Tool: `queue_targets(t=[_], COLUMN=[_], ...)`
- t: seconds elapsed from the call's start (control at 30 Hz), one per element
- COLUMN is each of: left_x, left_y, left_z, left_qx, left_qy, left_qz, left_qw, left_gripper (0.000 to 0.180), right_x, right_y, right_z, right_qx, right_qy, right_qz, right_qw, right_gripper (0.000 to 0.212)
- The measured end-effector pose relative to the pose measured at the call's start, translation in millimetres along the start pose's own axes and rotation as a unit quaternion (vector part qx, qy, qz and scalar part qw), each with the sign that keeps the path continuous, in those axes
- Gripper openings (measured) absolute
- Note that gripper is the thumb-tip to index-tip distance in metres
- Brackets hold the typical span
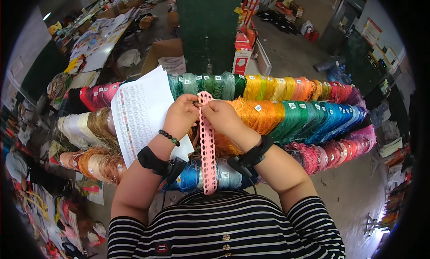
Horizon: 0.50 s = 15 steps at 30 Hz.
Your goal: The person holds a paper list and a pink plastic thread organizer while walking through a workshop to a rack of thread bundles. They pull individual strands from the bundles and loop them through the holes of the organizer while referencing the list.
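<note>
A long pink strip (208, 151) with rows of round holes along it hangs upright before my chest. My left hand (182, 113) is closed, its thumb and fingers pinching the strip's upper end from the left. From the other side my right hand (221, 118) pinches the same end, thumb against the strip; whether a thread lies between the fingertips is too small to tell. Behind and below both hands hang hanks of orange thread (257, 120). White printed sheets (139, 111) with a table and colour swatches rest over the threads beside my left forearm.
Rows of labelled thread hanks, green (295, 120), yellow (282, 86), pink (322, 156) and cream (76, 127), span the rack. Beyond it stand a dark green pillar (206, 30), a cardboard box (163, 51) and a red-and-white box (242, 59). A cluttered table (101, 48) lies far left.
</note>
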State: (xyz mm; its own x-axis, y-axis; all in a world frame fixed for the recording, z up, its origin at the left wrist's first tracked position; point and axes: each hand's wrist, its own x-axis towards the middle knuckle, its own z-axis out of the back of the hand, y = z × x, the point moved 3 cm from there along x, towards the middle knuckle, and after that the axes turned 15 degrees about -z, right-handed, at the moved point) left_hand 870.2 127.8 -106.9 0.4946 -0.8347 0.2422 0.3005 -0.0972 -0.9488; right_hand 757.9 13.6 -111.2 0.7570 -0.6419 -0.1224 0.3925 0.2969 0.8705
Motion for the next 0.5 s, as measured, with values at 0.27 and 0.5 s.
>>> queue_targets(t=[0.27, 0.5], left_x=[-11, -17], left_y=[-6, -9], left_z=[22, 10], left_qx=[-0.194, -0.212], left_qy=[-0.048, -0.059], left_qz=[0.029, -0.011], left_qw=[0.979, 0.976], left_gripper=[0.036, 0.030], right_x=[6, 2], right_y=[-18, -15], right_z=[-9, -8], right_qx=[0.166, 0.185], right_qy=[0.095, 0.104], right_qz=[-0.066, -0.083], right_qw=[0.979, 0.974], right_gripper=[0.006, 0.009])
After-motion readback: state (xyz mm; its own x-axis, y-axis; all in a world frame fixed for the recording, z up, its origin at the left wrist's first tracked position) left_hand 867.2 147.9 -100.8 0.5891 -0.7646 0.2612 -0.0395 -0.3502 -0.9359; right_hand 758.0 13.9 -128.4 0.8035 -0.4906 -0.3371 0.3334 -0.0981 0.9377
